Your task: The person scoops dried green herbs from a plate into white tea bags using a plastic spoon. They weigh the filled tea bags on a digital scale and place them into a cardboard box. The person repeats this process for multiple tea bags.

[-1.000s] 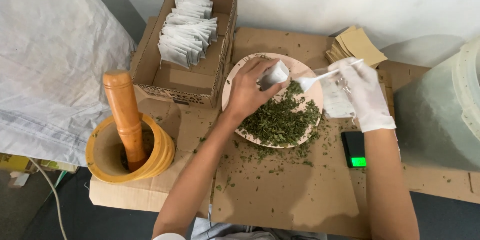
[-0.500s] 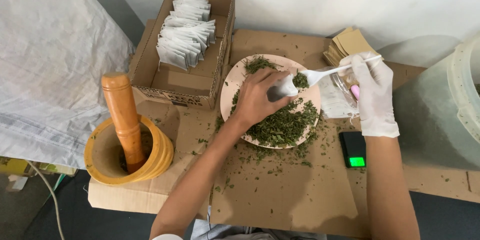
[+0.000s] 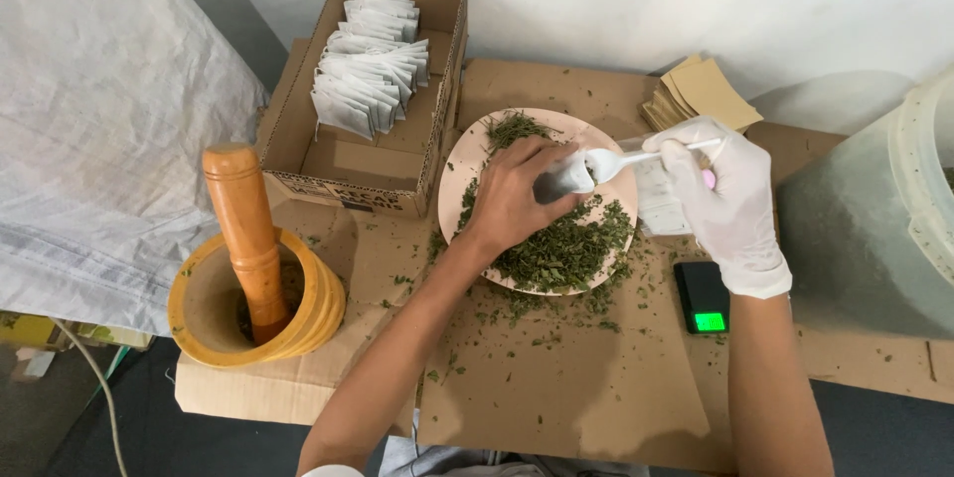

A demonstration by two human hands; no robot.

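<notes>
I see my left hand (image 3: 517,194) at the centre of the frame, fingers pinched on a small white filter bag (image 3: 568,175) above the pink plate (image 3: 467,164) of dried green leaves (image 3: 561,248). My gloved right hand (image 3: 723,189), right of centre, has its fingers clamped on a white plastic spoon (image 3: 636,157) whose bowl sits at the bag's mouth. Left of centre a wooden pestle (image 3: 243,229) stands in a yellow mortar (image 3: 199,308). At upper left a cardboard box (image 3: 397,164) holds more white bags (image 3: 370,65). A small black scale (image 3: 704,293) lies on the tabletop (image 3: 566,388) below my right hand.
</notes>
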